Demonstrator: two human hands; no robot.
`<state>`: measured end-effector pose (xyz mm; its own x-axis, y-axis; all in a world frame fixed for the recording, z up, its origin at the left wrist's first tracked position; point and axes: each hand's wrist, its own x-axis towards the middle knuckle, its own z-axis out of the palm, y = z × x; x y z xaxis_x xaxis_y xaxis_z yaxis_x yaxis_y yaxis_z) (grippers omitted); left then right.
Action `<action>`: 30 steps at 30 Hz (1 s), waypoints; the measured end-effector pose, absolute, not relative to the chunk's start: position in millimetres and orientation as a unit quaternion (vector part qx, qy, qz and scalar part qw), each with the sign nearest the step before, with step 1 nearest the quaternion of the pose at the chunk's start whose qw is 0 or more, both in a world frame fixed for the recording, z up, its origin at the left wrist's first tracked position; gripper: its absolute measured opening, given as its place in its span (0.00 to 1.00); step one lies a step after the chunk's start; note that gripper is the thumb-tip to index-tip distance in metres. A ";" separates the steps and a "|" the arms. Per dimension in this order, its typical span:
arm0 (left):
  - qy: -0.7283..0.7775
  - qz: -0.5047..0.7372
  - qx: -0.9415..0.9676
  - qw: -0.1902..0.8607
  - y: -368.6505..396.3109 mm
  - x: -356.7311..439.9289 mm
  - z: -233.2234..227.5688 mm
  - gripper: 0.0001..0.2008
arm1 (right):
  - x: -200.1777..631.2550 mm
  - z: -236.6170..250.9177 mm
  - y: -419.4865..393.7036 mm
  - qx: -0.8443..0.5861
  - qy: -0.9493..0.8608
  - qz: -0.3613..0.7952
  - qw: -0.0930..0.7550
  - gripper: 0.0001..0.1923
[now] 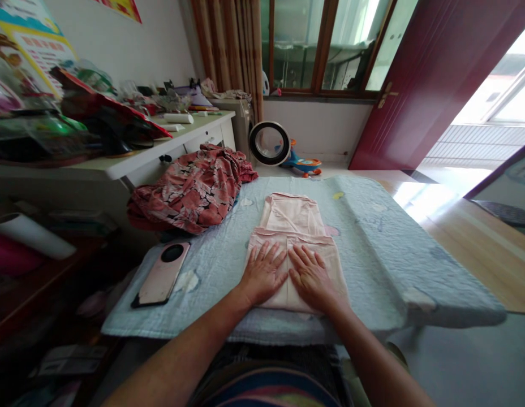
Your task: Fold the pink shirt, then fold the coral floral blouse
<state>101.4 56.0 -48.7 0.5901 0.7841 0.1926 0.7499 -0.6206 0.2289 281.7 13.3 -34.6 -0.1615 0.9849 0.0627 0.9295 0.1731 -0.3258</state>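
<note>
A pale pink folded garment (294, 217) lies flat in front of me, its near part folded over in layers and its narrower far part stretching away. My left hand (265, 274) rests palm down on the near left half, fingers spread. On the near right half, my right hand (311, 277) also presses flat with its fingers apart. A crease runs down the cloth between the two hands. Beneath the garment is a light blue quilted cover (368, 265) spread over the table.
A phone (160, 277) lies at the table's left. Behind it sits a heap of red floral cloth (194, 189). A cluttered white desk (203, 127) stands along the left wall. Beyond the table are a washing machine with its round door (270, 143) open and a blue-orange toy (302, 164).
</note>
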 end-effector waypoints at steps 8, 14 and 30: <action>0.439 0.121 0.883 0.114 91.0 88.8 -38.7 0.30 | 284.3 -37.0 14.2 -0.633 -0.756 0.101 0.128 0.30; 0.467 0.113 0.864 0.149 116.8 80.4 -37.9 0.31 | 284.0 -36.8 14.2 -0.636 -0.757 0.095 0.120 0.30; 0.340 0.154 0.922 0.102 96.3 152.7 -25.0 0.23 | 320.1 -29.8 38.1 -0.592 -0.705 0.163 0.355 0.17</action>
<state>152.7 96.3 -25.0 0.7217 0.6579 0.2153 0.5948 -0.7485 0.2932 320.1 38.1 -29.8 -0.0464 0.9504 0.3076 0.7190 0.2455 -0.6501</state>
